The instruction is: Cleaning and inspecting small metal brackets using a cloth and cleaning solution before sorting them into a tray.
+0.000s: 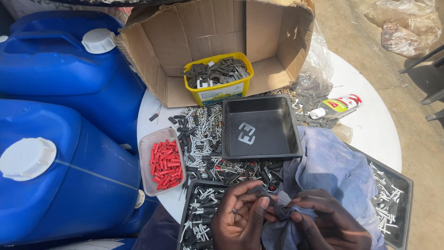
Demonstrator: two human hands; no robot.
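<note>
The left hand point(240, 217) pinches a small dark metal piece point(257, 190), its long axis pointing up and right toward the right hand point(326, 217). The right hand is closed on a bunched blue-grey cloth point(323, 171), touching the piece, it seems. Just beyond stands a black tray point(282, 146) holding two flat metal plates point(246, 133); loose pins point(199, 134) and a tub of red sleeves point(165, 163) lie left.

Two blue jerrycans point(60, 115) on the left, red sleeves in a clear tub point(163, 166) — far back, a yellow tub point(218, 88) sits inside the cardboard box point(217, 37).
</note>
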